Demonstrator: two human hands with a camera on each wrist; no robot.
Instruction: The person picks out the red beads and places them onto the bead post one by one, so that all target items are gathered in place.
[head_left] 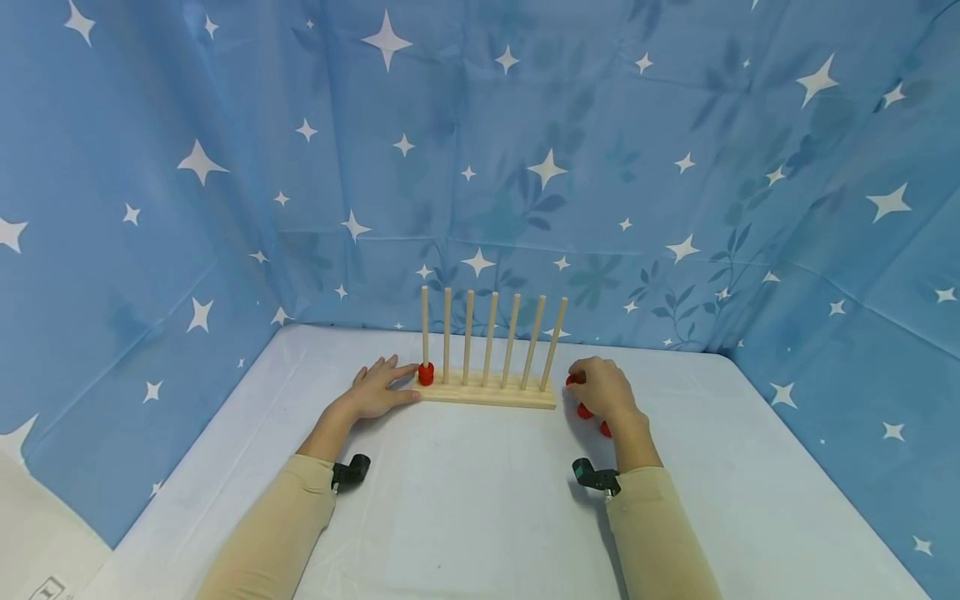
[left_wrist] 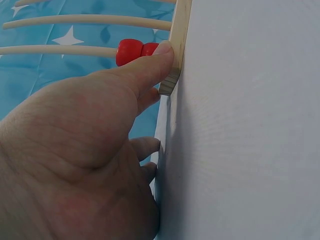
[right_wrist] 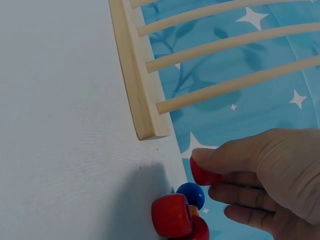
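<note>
A wooden peg rack with several upright pegs stands on the table. Two red beads are stacked at the foot of its leftmost peg. My left hand holds the left end of the base between thumb and forefinger, the thumb lying beside the beads; its other fingers are spread. Off the rack's right end, my right hand pinches a red bead between thumb and fingers. Close below that hand lie loose red beads, a blue bead and a partly hidden orange piece.
A white cloth covers the table. Behind and at both sides hangs a blue curtain with white stars, close to the rack's back. The loose beads sit right of the rack, partly hidden by the right hand in the head view.
</note>
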